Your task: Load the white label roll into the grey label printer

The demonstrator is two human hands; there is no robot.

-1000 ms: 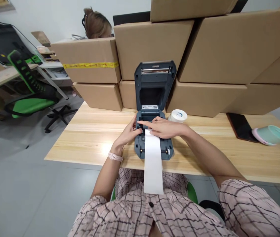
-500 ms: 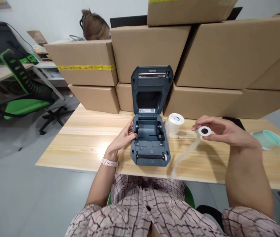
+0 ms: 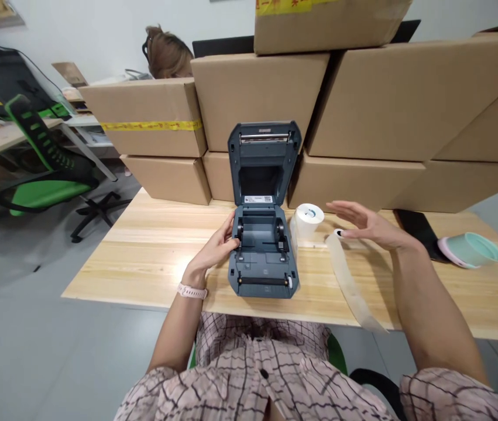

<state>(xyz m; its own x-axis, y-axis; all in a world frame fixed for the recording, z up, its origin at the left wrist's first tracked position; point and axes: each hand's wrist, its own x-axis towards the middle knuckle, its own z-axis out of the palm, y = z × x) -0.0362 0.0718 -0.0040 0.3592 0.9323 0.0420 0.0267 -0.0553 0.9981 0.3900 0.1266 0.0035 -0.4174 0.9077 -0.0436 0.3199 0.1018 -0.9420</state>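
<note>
A grey label printer (image 3: 261,257) stands on the wooden table (image 3: 152,263) with its lid raised and its roll bay bare. My left hand (image 3: 217,248) grips the printer's left edge, fingers curled on it. To the right, my right hand (image 3: 365,225) hovers flat and spread just above a nearly used-up paper roll core (image 3: 339,234) lying on the table. A long paper strip (image 3: 351,286) trails from that core over the table's front edge. A full white label roll (image 3: 309,217) stands between the printer and my right hand.
Stacked cardboard boxes (image 3: 363,99) wall off the back of the table. A dark phone (image 3: 418,231) and a tipped mint-green cup (image 3: 472,250) lie at the right. Another person's head (image 3: 165,52) shows behind the boxes. A green office chair (image 3: 42,175) stands at the left.
My right hand lifted the spent roll with its paper strip out of the printer, carried it right, set it on the table and opened. My left hand stayed on the printer.
</note>
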